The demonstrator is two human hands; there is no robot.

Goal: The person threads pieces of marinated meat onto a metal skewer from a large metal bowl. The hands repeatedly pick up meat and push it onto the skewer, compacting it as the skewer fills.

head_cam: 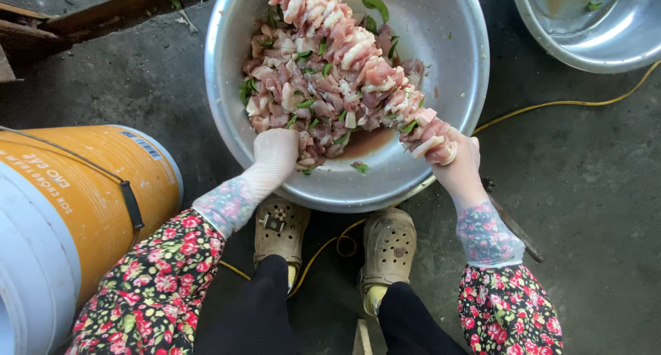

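Observation:
A wide metal bowl (447,72) on the ground holds a heap of raw chopped meat (303,93) mixed with green leaves. My left hand (274,155), in a thin clear glove, reaches into the near side of the heap and closes on meat pieces. My right hand (460,168), also gloved, grips the near end of a long skewer packed with meat pieces (358,52) that slants up across the bowl to the top of the view. Both forearms wear flowered sleeves.
An orange and white plastic bucket (76,210) with a wire handle stands at the left. A second metal bowl (592,24) sits at the top right. A yellow cord (551,106) runs over the concrete floor. My two feet in tan clogs (389,248) rest below the bowl.

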